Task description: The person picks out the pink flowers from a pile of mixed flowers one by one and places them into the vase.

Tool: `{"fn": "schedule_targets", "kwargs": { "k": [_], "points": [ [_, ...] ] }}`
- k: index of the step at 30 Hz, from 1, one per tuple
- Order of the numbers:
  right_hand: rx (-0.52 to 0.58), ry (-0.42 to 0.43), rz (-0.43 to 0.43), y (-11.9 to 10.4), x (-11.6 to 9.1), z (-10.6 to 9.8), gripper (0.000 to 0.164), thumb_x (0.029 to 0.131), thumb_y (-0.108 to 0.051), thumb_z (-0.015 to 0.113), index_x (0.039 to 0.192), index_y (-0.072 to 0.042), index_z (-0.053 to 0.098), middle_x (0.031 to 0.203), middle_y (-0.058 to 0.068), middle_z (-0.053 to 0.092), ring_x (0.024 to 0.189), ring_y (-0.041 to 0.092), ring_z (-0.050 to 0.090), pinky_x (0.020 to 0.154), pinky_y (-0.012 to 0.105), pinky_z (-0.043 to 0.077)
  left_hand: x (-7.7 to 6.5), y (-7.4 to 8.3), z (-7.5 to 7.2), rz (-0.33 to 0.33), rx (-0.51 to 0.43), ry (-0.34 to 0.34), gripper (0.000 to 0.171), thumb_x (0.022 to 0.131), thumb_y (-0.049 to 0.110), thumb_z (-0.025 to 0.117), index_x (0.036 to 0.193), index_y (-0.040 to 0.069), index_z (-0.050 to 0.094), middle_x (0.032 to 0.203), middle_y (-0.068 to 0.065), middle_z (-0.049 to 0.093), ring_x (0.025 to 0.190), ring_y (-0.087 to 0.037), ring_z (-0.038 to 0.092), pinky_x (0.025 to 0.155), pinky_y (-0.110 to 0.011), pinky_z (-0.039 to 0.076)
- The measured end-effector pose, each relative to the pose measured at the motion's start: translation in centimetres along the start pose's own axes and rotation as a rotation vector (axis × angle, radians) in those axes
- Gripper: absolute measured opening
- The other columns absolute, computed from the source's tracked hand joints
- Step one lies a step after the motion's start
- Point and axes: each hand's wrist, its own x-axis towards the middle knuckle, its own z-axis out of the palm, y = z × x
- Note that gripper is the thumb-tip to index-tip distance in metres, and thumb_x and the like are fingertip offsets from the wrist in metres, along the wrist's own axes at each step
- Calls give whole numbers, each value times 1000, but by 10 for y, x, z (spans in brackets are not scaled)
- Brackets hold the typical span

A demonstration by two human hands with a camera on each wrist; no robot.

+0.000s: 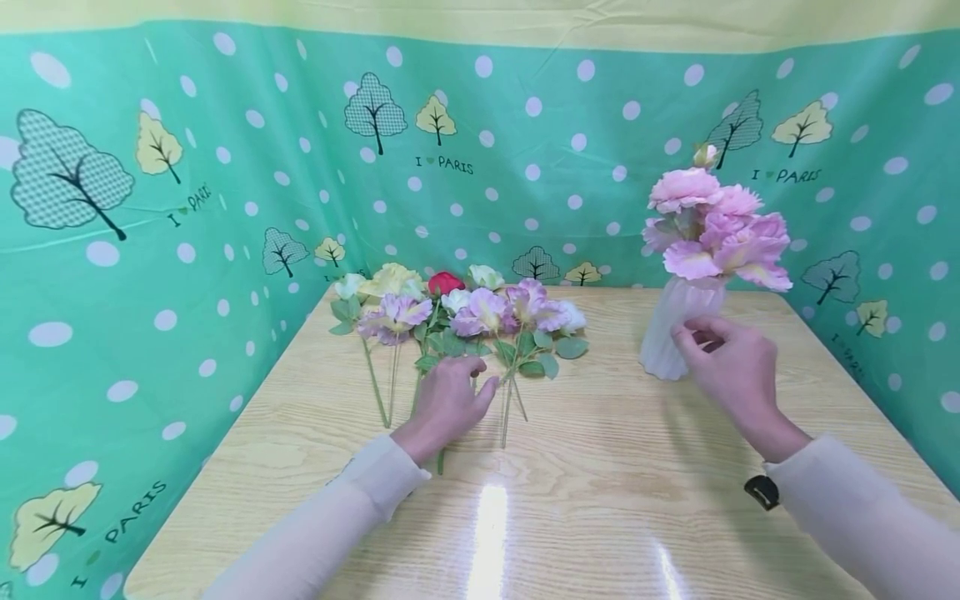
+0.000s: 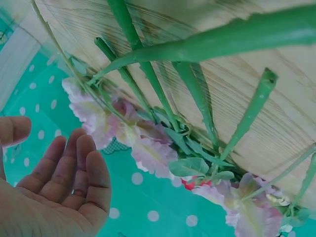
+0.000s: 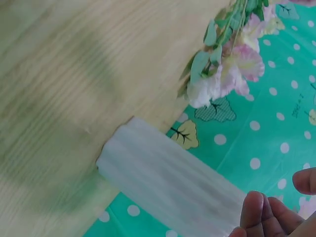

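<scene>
A white ribbed vase [image 1: 678, 333] stands on the right of the table, filled with pink flowers [image 1: 720, 221]. My right hand [image 1: 731, 362] is at the vase's upper part, its fingers loosely bent and the thumb apart from them. In the right wrist view those fingertips [image 3: 253, 210] overlap the upper end of the vase. Over the stems of the loose flowers hovers my left hand [image 1: 450, 400], relaxed and with nothing in it. Purple-and-cream flowers [image 1: 480, 312] lie nearest to it. In the left wrist view its fingers [image 2: 64, 170] are gently bent beside the green stems [image 2: 197, 106].
Further loose flowers lie at the back left: a pale yellow one [image 1: 393, 282], a red one [image 1: 446, 283] and white ones [image 1: 572, 317]. A wooden table [image 1: 592, 467] carries everything. Green polka-dot cloth [image 1: 457, 200] hangs around its back and sides.
</scene>
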Motion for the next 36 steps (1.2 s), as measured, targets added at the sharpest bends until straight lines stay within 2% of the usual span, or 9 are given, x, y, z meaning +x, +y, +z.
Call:
{"fn": "schedule_targets", "kwargs": {
  "k": [6, 10, 12, 19, 22, 28, 36],
  "points": [
    [15, -8, -41, -2, -12, 8, 36, 97, -35, 70, 110, -2, 78, 91, 15, 77, 72, 22, 70, 55, 11, 44, -1, -2, -2, -4, -10, 12, 24, 95, 28, 73, 105, 6, 75, 102, -11, 76, 92, -28, 70, 77, -42, 58],
    [9, -21, -70, -1, -19, 14, 37, 97, -35, 71, 111, -2, 77, 93, 15, 77, 75, 27, 72, 57, 12, 45, -2, -3, -4, -25, -13, 5, 25, 95, 29, 74, 106, 7, 75, 102, -11, 76, 91, -29, 70, 78, -42, 58],
    [6, -22, -88, 0, -23, 18, 36, 96, -34, 72, 112, -2, 77, 94, 16, 76, 75, 28, 72, 57, 17, 47, -2, -3, -4, -34, -7, -2, 25, 95, 29, 73, 106, 7, 75, 103, -11, 76, 91, -28, 70, 77, -42, 58],
    [-21, -14, -156, -1, -34, 29, 34, 92, -32, 76, 109, -3, 77, 95, 19, 76, 76, 32, 72, 64, 47, 56, -3, -8, -6, -46, 11, 11, 21, 95, 28, 74, 101, 9, 75, 101, -11, 76, 88, -28, 70, 72, -42, 58],
    [-32, -20, -169, 0, -38, 32, 35, 92, -34, 77, 109, -3, 77, 97, 19, 76, 77, 33, 73, 66, 52, 57, -2, -11, -7, -53, 35, 11, 23, 95, 29, 73, 104, 8, 75, 101, -11, 76, 88, -29, 71, 73, -43, 58],
    [-40, -72, -150, 0, -44, 34, 40, 94, -38, 75, 115, -4, 75, 105, 19, 76, 84, 35, 72, 70, 55, 56, -1, -19, -12, -95, 70, 19, 26, 93, 27, 74, 110, 7, 76, 102, -10, 77, 92, -31, 72, 76, -45, 59],
    [-83, -151, -151, 2, -49, 36, 42, 94, -40, 75, 116, -4, 74, 100, 17, 75, 84, 34, 71, 69, 52, 56, 1, -36, -22, -173, 92, 17, 30, 93, 28, 73, 110, 4, 75, 94, -14, 76, 76, -30, 69, 63, -43, 56]
  ]
}}
